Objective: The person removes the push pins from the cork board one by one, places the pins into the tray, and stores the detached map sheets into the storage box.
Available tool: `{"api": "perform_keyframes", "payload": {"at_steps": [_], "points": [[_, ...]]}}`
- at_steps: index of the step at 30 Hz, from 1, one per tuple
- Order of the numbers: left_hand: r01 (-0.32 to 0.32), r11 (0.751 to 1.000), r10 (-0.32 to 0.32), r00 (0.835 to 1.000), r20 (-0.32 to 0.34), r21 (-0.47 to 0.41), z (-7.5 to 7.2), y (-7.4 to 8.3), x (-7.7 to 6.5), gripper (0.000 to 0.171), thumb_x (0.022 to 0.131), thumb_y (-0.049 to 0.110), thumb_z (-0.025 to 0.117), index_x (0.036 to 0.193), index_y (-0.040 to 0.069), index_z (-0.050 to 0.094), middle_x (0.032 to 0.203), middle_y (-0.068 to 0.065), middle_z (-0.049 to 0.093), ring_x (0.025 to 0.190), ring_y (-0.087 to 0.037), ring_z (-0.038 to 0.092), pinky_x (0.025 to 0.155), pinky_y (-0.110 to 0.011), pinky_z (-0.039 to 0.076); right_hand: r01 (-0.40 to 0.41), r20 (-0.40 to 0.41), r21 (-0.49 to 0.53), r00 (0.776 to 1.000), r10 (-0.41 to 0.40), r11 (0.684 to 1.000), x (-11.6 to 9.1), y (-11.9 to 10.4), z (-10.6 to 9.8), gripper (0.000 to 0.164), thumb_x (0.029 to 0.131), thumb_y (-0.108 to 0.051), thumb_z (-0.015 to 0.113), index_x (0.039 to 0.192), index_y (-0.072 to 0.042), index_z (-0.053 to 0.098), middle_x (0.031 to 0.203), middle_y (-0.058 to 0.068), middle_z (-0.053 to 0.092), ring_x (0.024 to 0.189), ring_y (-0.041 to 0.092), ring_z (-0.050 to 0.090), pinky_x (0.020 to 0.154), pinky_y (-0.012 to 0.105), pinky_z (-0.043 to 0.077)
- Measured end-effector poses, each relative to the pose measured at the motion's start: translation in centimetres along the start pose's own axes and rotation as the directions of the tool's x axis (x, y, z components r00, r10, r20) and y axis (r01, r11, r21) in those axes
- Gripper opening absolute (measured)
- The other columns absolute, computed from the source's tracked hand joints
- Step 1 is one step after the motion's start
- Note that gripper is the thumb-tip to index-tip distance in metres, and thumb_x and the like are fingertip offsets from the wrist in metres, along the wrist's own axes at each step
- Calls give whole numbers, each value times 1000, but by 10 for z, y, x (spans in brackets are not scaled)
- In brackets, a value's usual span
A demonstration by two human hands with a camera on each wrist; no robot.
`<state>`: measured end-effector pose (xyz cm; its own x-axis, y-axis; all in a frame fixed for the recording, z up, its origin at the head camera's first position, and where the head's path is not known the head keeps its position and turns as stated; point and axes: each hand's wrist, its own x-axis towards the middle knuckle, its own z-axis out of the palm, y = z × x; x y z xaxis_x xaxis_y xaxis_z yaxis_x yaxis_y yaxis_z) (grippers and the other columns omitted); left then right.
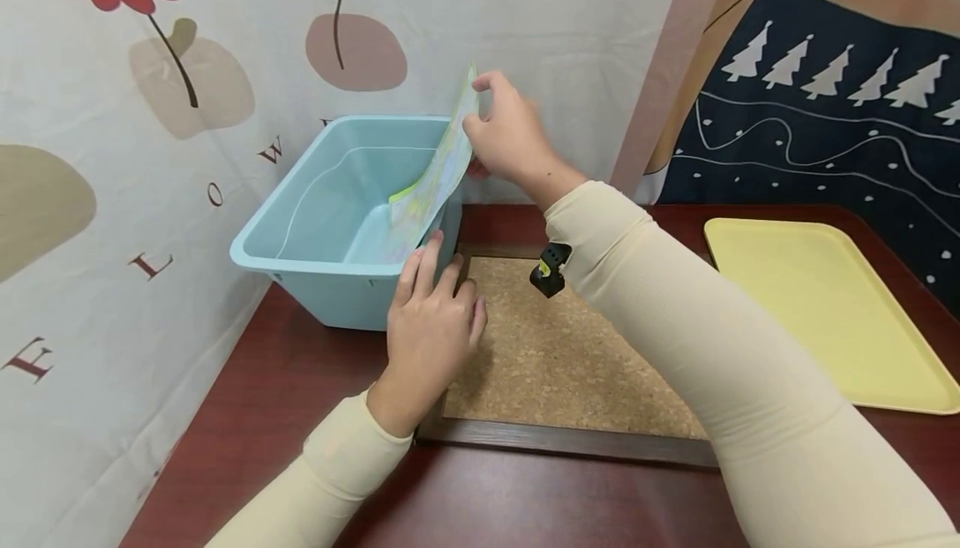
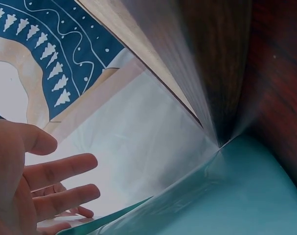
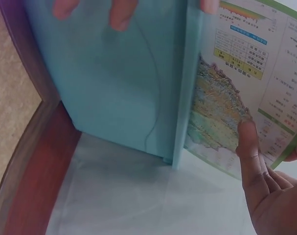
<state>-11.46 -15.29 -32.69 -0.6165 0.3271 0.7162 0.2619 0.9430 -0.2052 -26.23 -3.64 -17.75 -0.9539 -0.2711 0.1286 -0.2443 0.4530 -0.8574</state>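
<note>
A colourful map sheet [image 1: 438,177] stands tilted in the right side of a light blue plastic basin [image 1: 348,298]. My right hand [image 1: 513,132] pinches the sheet's upper edge above the basin rim. The right wrist view shows the thumb flat on the printed face of the map [image 3: 221,107], beside a relief picture and a small table. My left hand [image 1: 431,323] is at the basin's near right corner, its fingertips at the rim by the sheet's lower edge. In the left wrist view, the left hand's fingers [image 2: 62,171] are spread and hold nothing.
Right of the basin lies a cork board [image 1: 570,348] with a dark wooden frame, on a reddish-brown table [image 1: 300,415]. A yellow tray [image 1: 825,306] rests farther right. Printed cloth [image 1: 525,23] hangs behind the basin and along the left.
</note>
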Motion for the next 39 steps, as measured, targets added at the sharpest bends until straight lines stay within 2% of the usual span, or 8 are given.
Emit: {"api": "perform_keyframes", "payload": {"at_steps": [4, 12, 15, 19, 23, 28, 34, 39], "points": [[3, 1000, -3, 1000, 6, 2, 1, 0, 0, 19, 85, 24, 68, 73, 9, 71, 114, -10, 73, 141, -33, 44, 115, -45, 28, 7, 12, -50, 1000, -6, 999, 0, 3, 6, 48, 100, -15, 46, 148, -19, 38, 68, 7, 65, 59, 21, 72, 67, 27, 58], [-1, 1000, 1, 1000, 15, -1, 1, -3, -1, 24, 91, 24, 60, 76, 9, 73, 115, -10, 73, 145, -32, 39, 117, -45, 26, 12, 34, -54, 999, -10, 998, -4, 11, 14, 45, 100, -14, 46, 145, -16, 40, 77, 13, 66, 58, 23, 72, 60, 29, 58], [-3, 1000, 3, 1000, 11, 1, 1, -5, -1, 27, 92, 25, 58, 76, 10, 73, 114, -10, 72, 146, -32, 38, 117, -46, 26, 14, 47, -34, 999, -12, 999, -6, 13, 16, 44, 102, -18, 47, 145, -17, 39, 82, 13, 67, 60, 23, 72, 59, 30, 58], [-1, 1000, 1, 1000, 14, 4, 1, -4, -1, 23, 91, 25, 62, 79, 10, 75, 115, -11, 72, 146, -33, 38, 117, -46, 25, 4, 63, 69, 998, -8, 998, -14, 18, 13, 42, 104, -24, 48, 145, -17, 40, 93, 9, 66, 62, 27, 70, 59, 35, 59], [-3, 1000, 3, 1000, 25, 3, 0, -2, -3, 18, 87, 25, 68, 81, 10, 76, 116, -11, 72, 144, -34, 40, 117, -46, 25, 6, 89, 133, 996, -19, 991, -33, 29, -1, 39, 104, -25, 49, 143, -18, 43, 107, 8, 67, 68, 29, 69, 62, 41, 60], [-5, 1000, 4, 1000, 25, 14, -1, -1, -3, 16, 85, 27, 70, 85, 12, 77, 120, -11, 71, 143, -36, 40, 117, -49, 24, 42, 92, 112, 994, -53, 993, -62, 48, -29, 36, 105, -24, 46, 139, -16, 49, 115, 12, 68, 76, 24, 70, 67, 40, 61], [7, 1000, -8, 999, 32, 19, -6, -1, -2, 25, 85, 29, 69, 104, 14, 75, 129, -11, 66, 142, -37, 41, 117, -54, 26, 64, 45, -12, 997, -63, 998, -98, 77, -61, 34, 104, -27, 48, 135, -17, 57, 123, 11, 68, 94, 21, 69, 79, 34, 59], [14, 999, -12, 999, 49, -50, -11, 1, 0, 35, 88, 29, 66, 119, 15, 69, 139, -13, 60, 143, -36, 41, 120, -59, 20, 88, 22, -174, 996, -85, 981, -133, 99, -79, 37, 104, -32, 50, 138, -20, 57, 133, 7, 64, 112, 24, 65, 92, 43, 52]]}}
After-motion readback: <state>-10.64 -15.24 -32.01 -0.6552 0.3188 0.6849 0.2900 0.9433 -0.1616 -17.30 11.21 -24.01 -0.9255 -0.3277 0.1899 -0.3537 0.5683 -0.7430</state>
